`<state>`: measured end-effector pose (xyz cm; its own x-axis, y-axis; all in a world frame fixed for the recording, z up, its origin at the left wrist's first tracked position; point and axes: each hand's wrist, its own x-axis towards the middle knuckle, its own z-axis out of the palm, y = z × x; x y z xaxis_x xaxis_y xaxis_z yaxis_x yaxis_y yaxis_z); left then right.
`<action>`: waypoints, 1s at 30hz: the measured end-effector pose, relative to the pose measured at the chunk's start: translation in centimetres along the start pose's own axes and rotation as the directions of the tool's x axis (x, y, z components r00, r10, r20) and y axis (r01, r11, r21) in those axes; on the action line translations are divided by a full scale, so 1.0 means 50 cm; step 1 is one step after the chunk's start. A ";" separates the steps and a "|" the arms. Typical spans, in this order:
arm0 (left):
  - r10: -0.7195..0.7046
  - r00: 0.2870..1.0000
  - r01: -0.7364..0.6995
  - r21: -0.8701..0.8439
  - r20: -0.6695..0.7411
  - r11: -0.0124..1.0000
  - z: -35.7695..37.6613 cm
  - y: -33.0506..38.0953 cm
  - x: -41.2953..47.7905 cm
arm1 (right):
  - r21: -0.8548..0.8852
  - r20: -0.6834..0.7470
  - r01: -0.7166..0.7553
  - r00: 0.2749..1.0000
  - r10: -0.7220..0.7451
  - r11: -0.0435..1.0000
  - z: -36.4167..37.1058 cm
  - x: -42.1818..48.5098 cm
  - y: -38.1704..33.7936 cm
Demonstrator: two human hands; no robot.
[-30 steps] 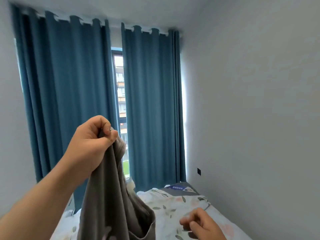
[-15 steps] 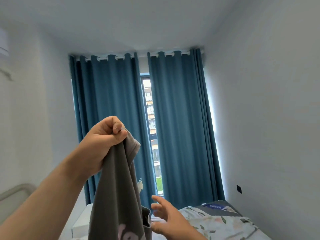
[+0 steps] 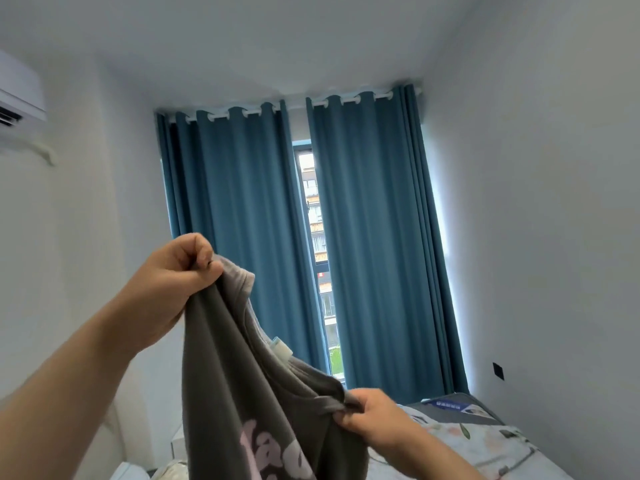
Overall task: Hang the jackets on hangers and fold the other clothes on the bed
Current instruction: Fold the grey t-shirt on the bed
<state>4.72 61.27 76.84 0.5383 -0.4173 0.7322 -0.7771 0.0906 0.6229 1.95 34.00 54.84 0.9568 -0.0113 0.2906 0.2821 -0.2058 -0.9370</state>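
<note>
The left hand (image 3: 173, 282) grips one shoulder of a grey T-shirt (image 3: 242, 393) (pink lettering on the front) held up above the bed (image 3: 485, 445), while the right hand (image 3: 370, 417) pinches the other shoulder lower down, before blue curtains (image 3: 374, 237).

Daylight enters through the gap between my curtains (image 3: 242, 220) and glows along their right edge. The room is soft and bluish; walls (image 3: 540, 220) bow toward the edges.
</note>
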 end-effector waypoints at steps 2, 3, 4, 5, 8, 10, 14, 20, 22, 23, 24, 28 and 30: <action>0.060 0.998 -0.070 0.433 0.036 0.899 -0.038 -0.013 -0.001 | 0.040 -0.013 -0.022 1.000 0.022 0.999 -0.057 -0.007 -0.032; 0.075 0.996 -0.092 0.591 0.052 0.801 -0.056 -0.022 0.000 | 0.051 -0.020 -0.022 1.000 0.023 0.998 -0.088 -0.008 -0.049; 0.080 0.996 -0.093 0.681 0.050 0.726 -0.070 -0.029 -0.001 | 0.062 -0.034 -0.020 0.999 0.022 0.998 -0.118 -0.008 -0.069; 0.080 0.996 -0.078 0.732 0.032 0.677 -0.081 -0.035 -0.004 | 0.069 -0.057 -0.012 0.998 0.016 0.998 -0.144 -0.007 -0.091; 0.069 0.997 0.000 0.825 -0.047 0.565 -0.094 -0.052 -0.017 | 0.030 -0.123 0.033 0.992 -0.029 0.999 -0.203 -0.010 -0.172; 0.031 0.999 0.015 0.851 -0.037 0.524 -0.097 -0.065 -0.021 | 0.009 -0.101 0.039 0.994 -0.038 0.999 -0.231 -0.012 -0.223; -0.070 0.997 0.050 0.857 -0.016 0.512 -0.094 -0.091 -0.023 | -0.174 -0.110 0.068 0.990 -0.088 0.982 -0.265 -0.008 -0.296; -0.242 0.970 0.220 0.568 -0.038 0.793 -0.086 -0.099 -0.039 | -0.465 -0.272 0.115 0.925 -0.265 0.878 -0.266 -0.003 -0.342; -0.299 0.953 0.284 0.454 -0.040 0.844 -0.077 -0.096 -0.047 | -0.519 -0.294 0.118 0.905 -0.306 0.847 -0.264 -0.009 -0.339; -0.312 0.949 0.300 0.412 -0.042 0.860 -0.070 -0.096 -0.050 | -0.524 -0.306 0.113 0.900 -0.310 0.844 -0.264 -0.012 -0.336; -0.313 0.949 0.306 0.373 -0.044 0.876 -0.064 -0.098 -0.053 | -0.526 -0.317 0.102 0.898 -0.305 0.844 -0.264 -0.017 -0.333; -0.298 0.953 0.297 0.310 -0.046 0.903 -0.047 -0.106 -0.064 | -0.558 -0.329 0.030 0.910 -0.255 0.829 -0.262 -0.051 -0.323; -0.311 0.950 0.294 0.284 0.016 0.913 -0.043 -0.104 -0.078 | -0.568 -0.302 -0.003 0.931 -0.205 0.823 -0.259 -0.081 -0.327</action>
<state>7.36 64.38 71.37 0.7478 -0.4389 0.4981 -0.6438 -0.2963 0.7055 -7.45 24.73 71.49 0.8116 -0.2638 0.5213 0.1899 -0.7247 -0.6624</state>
